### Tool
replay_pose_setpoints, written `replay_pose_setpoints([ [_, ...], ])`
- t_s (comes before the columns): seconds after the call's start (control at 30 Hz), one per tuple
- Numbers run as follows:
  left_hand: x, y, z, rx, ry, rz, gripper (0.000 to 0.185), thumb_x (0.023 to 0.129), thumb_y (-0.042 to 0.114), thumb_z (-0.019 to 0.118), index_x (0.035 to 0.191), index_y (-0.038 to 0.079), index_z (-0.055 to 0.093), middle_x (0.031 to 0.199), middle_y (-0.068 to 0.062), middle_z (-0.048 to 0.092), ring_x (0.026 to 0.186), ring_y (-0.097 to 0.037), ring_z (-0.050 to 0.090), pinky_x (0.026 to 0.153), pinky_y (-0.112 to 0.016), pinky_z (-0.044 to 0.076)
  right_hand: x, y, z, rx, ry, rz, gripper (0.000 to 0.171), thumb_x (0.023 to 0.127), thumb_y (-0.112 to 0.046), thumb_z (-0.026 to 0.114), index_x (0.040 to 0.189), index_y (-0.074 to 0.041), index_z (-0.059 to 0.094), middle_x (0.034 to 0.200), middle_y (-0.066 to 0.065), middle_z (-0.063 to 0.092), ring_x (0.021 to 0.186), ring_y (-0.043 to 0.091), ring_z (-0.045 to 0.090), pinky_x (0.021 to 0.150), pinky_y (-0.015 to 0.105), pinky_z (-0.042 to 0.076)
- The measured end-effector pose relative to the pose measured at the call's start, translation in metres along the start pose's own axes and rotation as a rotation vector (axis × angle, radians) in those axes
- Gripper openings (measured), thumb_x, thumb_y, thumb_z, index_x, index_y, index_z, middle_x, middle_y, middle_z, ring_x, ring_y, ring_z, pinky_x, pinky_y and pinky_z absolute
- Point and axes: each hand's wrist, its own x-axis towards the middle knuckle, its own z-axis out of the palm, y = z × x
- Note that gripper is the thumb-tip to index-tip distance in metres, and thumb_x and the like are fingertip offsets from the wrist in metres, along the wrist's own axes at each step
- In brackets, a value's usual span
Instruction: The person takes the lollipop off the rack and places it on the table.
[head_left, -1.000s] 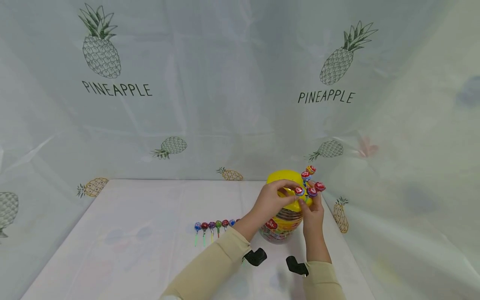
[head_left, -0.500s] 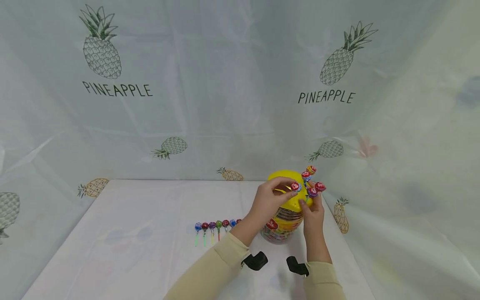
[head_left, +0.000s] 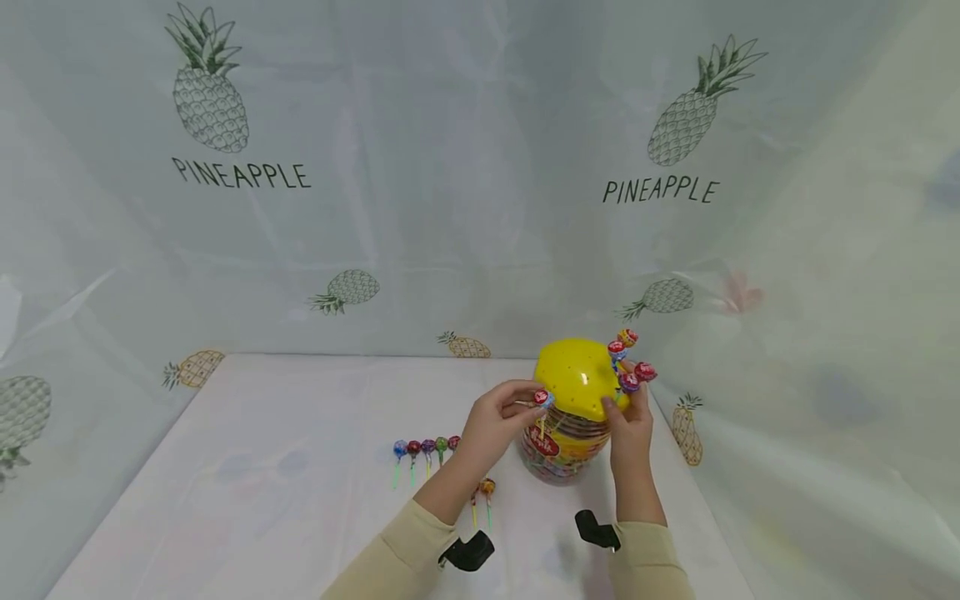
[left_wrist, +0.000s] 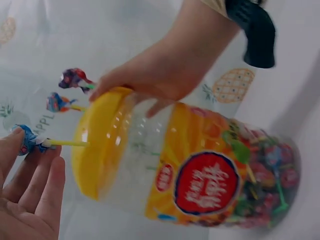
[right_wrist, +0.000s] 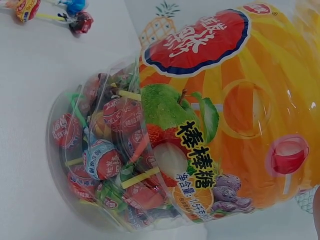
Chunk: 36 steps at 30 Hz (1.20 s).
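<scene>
A clear plastic jar (head_left: 570, 454) full of wrapped lollipops stands on the white table, closed by a yellow domed lid (head_left: 576, 375). Several lollipops (head_left: 628, 360) stick up from the lid's right side. My left hand (head_left: 534, 402) pinches a blue-wrapped lollipop (head_left: 543, 398) just left of the lid. In the left wrist view that lollipop (left_wrist: 30, 140) lies at my fingertips (left_wrist: 20, 145) with its yellow stick pointing at the lid (left_wrist: 97, 145). My right hand (head_left: 618, 404) grips the lid's right rim and steadies the jar (left_wrist: 210, 175).
A row of several lollipops (head_left: 423, 448) lies on the table (head_left: 262, 467) left of the jar, with one more lollipop (head_left: 487, 487) nearer me. Pineapple-print cloth walls (head_left: 450, 208) close in the back and right. The right wrist view is filled by the jar's label (right_wrist: 200, 115).
My left hand has come down and left off the top of the lid, carrying one lollipop with it. The right hand stays at the lid's rim.
</scene>
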Motion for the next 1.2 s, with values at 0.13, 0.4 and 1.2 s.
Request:
replay_pose_setpoints([
  [0.13, -0.014, -0.016, -0.014, 0.007, 0.009, -0.022, 0.033, 0.093, 0.016, 0.067, 0.126, 0.013, 0.065, 0.115, -0.003, 0.065, 0.095, -0.023, 0.067, 0.079, -0.028, 0.054, 0.000, 0.001, 0.002, -0.002, 0.010, -0.008, 0.053, 0.097, -0.011, 0.060, 0.146, -0.025, 0.045, 0.148, -0.005, 0.043, 0.136, 0.016, 0.037, 0.103, 0.020, 0.037],
  [0.4, -0.035, -0.050, -0.037, 0.048, 0.065, -0.084, 0.031, 0.093, 0.010, 0.066, 0.124, 0.015, 0.065, 0.111, -0.005, 0.066, 0.091, -0.023, 0.064, 0.075, -0.032, 0.055, 0.002, 0.000, 0.002, 0.012, 0.004, 0.014, 0.055, 0.098, -0.007, 0.059, 0.147, -0.026, 0.044, 0.150, -0.006, 0.040, 0.138, 0.017, 0.035, 0.103, 0.020, 0.037],
  [1.2, -0.085, -0.119, -0.067, 0.140, 0.153, -0.349, 0.046, 0.079, -0.011, 0.071, 0.123, 0.001, 0.062, 0.098, -0.014, 0.059, 0.071, -0.025, 0.065, 0.062, -0.033, 0.056, 0.001, 0.001, 0.002, 0.028, -0.003, -0.017, 0.053, 0.098, -0.008, 0.058, 0.147, -0.025, 0.045, 0.147, -0.003, 0.044, 0.136, 0.017, 0.038, 0.104, 0.021, 0.036],
])
